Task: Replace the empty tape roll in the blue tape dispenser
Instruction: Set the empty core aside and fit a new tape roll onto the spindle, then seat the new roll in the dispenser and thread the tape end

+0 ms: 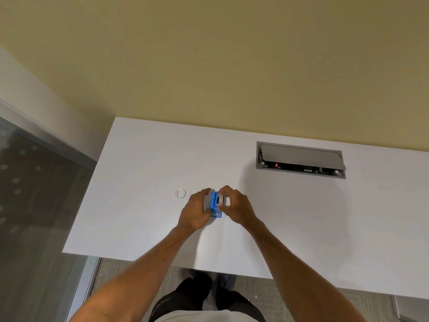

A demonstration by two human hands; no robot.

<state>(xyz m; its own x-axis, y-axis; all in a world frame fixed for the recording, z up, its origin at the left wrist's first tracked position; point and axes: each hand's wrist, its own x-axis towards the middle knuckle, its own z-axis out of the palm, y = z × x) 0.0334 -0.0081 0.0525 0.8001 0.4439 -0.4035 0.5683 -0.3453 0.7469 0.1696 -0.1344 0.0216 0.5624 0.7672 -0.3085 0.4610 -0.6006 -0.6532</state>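
Observation:
A small blue tape dispenser (214, 204) is held just above the white desk (144, 173), between both hands. My left hand (196, 211) wraps around its left side, where a grey rounded part shows. My right hand (235, 206) pinches a pale roll-like piece (224, 199) at the dispenser's right side, next to a dark hub. Fingers hide most of that piece. A small clear ring, a tape roll or core (180, 193), lies flat on the desk to the left of my left hand.
A grey cable box with an open flap (299, 159) is sunk into the desk at the back right. A yellow wall runs behind the desk. The desk's front edge is close to my body, and a glass panel stands to the left.

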